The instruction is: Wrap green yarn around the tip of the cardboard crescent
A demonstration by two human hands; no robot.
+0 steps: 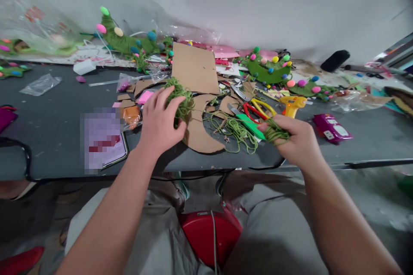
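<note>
My left hand [161,122] curls around a tangled clump of green yarn [181,99], above the left side of a crescent-shaped cardboard piece [201,137]. In my right hand [297,139], closed fingers grip a looped bundle of green yarn [275,132] near the table's front edge. A strand runs across between the two hands. Loose coils of the yarn [240,135] lie on the table between them. Beside my right hand are a green-handled cutter [250,125], red-handled scissors [254,111] and a yellow glue gun [292,105].
A phone [124,152] lies left of my left hand. A cardboard sheet [195,68] stands behind. Green crescents with coloured balls [127,41] [269,71] line the wall. A purple packet [332,128] is on the right. Cardboard scraps surround the tools.
</note>
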